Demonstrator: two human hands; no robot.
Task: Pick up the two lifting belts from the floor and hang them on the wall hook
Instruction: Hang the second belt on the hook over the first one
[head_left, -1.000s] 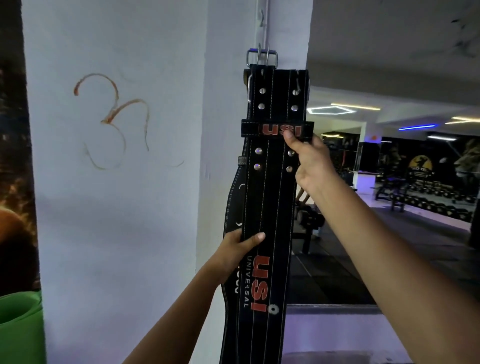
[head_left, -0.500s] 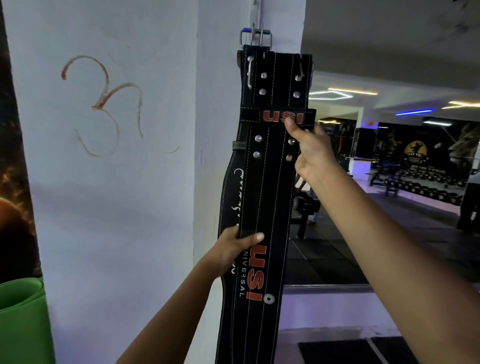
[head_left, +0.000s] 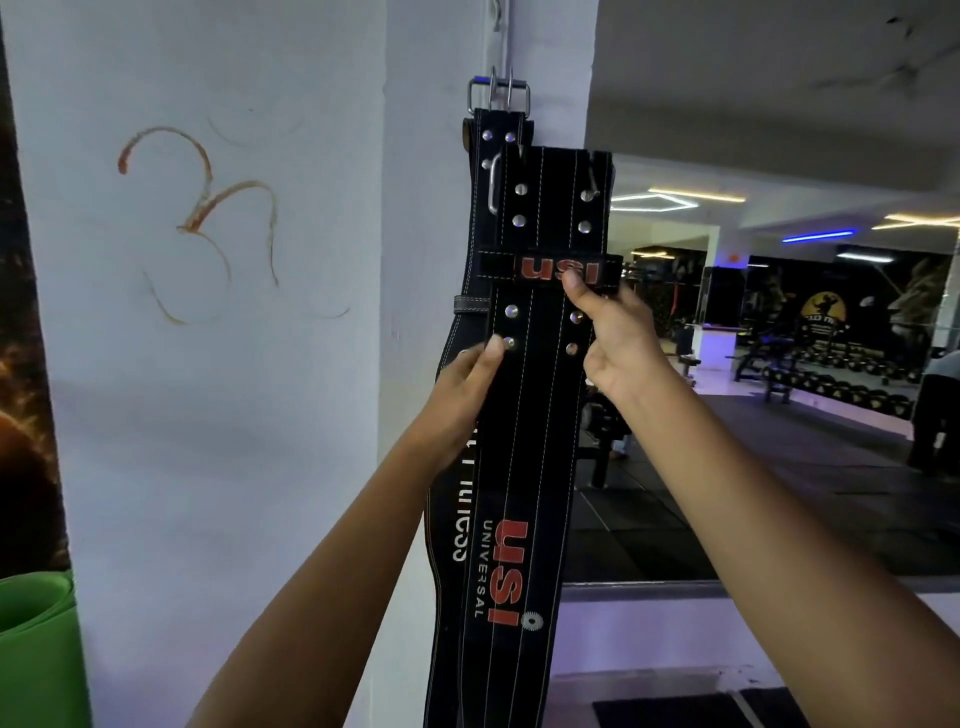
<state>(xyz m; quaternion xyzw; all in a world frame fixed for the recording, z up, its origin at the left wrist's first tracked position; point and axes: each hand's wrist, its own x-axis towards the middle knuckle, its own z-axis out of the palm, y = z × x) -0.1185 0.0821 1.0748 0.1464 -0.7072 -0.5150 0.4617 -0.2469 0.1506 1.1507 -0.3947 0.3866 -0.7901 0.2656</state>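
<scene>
Two black lifting belts hang down the corner of a white pillar. The front belt (head_left: 535, 415) carries red "USI" lettering and silver rivets. The rear belt (head_left: 480, 218) shows behind it on the left, its metal buckle (head_left: 498, 96) at the top below a thin wall hook (head_left: 497, 21). My left hand (head_left: 462, 395) grips the front belt's left edge near the lower rivets. My right hand (head_left: 608, 332) pinches its right side, thumb on the "USI" loop.
A white wall (head_left: 208, 415) with an orange scrawl is on the left, with a green rolled mat (head_left: 36, 649) at the lower left. To the right a mirror (head_left: 779, 364) shows a dim gym with dumbbell racks and a person at the far right.
My left hand has slid up the front belt from the lower "USI" print to the rivets. The front belt sits lower against the rear belt's buckle. My right hand keeps its grip.
</scene>
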